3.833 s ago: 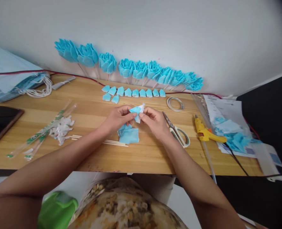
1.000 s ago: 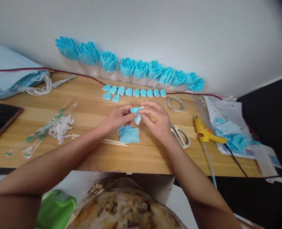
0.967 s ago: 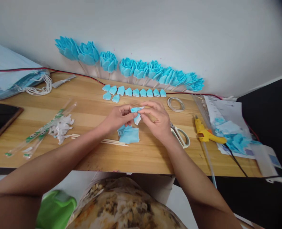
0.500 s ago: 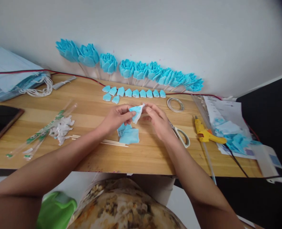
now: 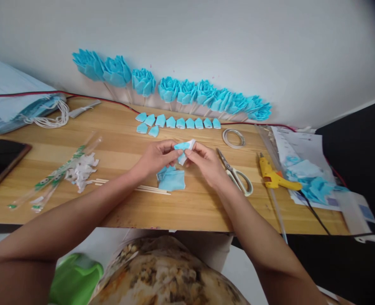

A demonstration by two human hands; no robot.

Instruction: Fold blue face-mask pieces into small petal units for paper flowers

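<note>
Between my two hands is a small blue-and-white fabric piece (image 5: 183, 146), its white side showing at the right. My left hand (image 5: 159, 157) pinches its left part between thumb and fingers. On its right part my right hand (image 5: 205, 161) has thumb and fingertips closed. Just below them on the table lie blue fabric pieces (image 5: 171, 180), partly overlapping. Beyond my hands, several folded blue petals (image 5: 180, 123) are set out in a row, with two more in front at the left. A pair of scissors (image 5: 235, 173) rests right of my right hand.
Blue fabric flowers (image 5: 168, 90) on sticks lean along the wall. A tape roll (image 5: 233, 138) and a yellow glue gun (image 5: 276, 178) are on the right. Thin wooden sticks (image 5: 152, 190), white scraps (image 5: 81, 169), plastic wrappers (image 5: 59, 173) and a phone (image 5: 3, 161) lie to the left.
My right hand has moved slightly left and its thumb has come down onto the fabric piece. The scissors' blades now show beside it.
</note>
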